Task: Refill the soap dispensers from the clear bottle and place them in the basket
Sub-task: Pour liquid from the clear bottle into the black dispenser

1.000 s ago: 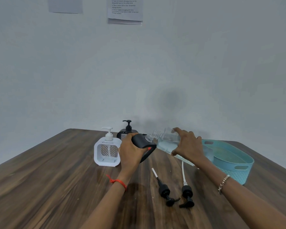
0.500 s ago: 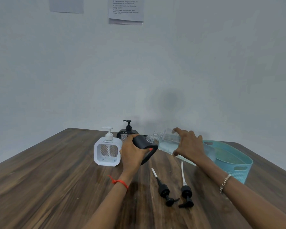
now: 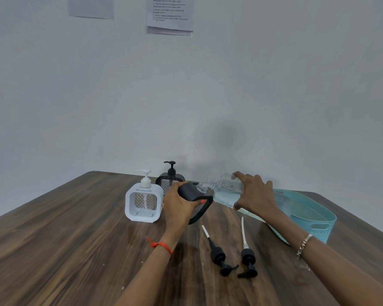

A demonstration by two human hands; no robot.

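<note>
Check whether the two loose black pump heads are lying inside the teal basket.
No, the left pump head and the right pump head lie on the wooden table, outside the teal basket.

Count, placed from the basket (image 3: 318, 228) (1).

Dispensers: 3, all left of the basket.
- white dispenser (image 3: 143, 203), 1, farthest from it
- capped black dispenser (image 3: 170, 181), 1, behind the white one
- open black dispenser (image 3: 195, 195), 1, nearest the basket

Loose pumps: 2, left of the basket and nearer the person: left pump (image 3: 217, 253), right pump (image 3: 248, 256).

Bottle (image 3: 226, 191): 1, clear, at the basket's left end.

Hands: 2. The left hand (image 3: 179, 206) grips the open black dispenser and the right hand (image 3: 254, 193) grips the bottle.

Wall papers: 2, high up and left of the basket: left paper (image 3: 91, 6), right paper (image 3: 170, 14).

Table (image 3: 75, 239): 1.
</note>
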